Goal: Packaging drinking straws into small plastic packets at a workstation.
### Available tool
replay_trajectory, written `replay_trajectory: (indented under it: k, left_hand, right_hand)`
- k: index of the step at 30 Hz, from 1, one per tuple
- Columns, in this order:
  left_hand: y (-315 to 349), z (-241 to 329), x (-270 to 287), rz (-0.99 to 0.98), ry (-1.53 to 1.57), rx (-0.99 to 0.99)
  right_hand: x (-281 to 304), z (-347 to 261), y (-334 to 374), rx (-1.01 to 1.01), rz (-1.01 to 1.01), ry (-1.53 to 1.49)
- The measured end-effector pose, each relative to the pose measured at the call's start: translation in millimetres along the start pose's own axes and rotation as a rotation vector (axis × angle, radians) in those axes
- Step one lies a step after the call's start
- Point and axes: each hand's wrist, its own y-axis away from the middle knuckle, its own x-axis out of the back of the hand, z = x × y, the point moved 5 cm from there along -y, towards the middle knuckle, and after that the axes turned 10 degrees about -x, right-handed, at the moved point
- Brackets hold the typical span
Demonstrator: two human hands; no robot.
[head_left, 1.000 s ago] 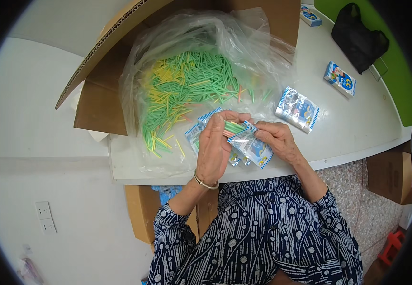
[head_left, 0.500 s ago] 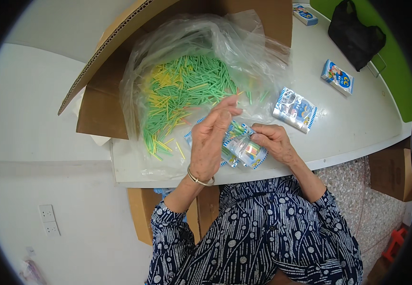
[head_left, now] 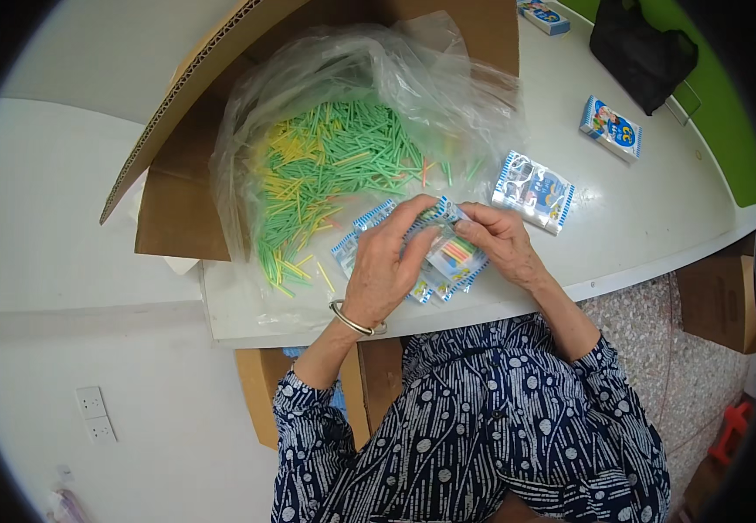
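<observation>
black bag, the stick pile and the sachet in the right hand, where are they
black bag (head_left: 640, 56): head view, middle of its side
stick pile (head_left: 343, 150): head view, its green middle
sachet (head_left: 456, 253): head view, its clear window

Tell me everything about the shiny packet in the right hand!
The packet is a clear, shiny pouch, seemingly plastic, with blue and white striped edging. Pink and green sticks show inside. It slants over other packets, pinched near its upper right by the right hand; the left hand is at its left, its touch unclear.
</observation>
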Motion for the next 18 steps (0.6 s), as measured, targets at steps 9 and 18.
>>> replay_trajectory:
  k: [9, 18]
  left_hand:
    - [0, -22, -12, -0.068, 0.176, -0.017]
    - [2, -35, -12, -0.069, 0.08, -0.039]
  right_hand:
    - [4, 19, -1, -0.197, -0.199, 0.122]
    - [-9, 26, -8, -0.26, -0.248, 0.091]
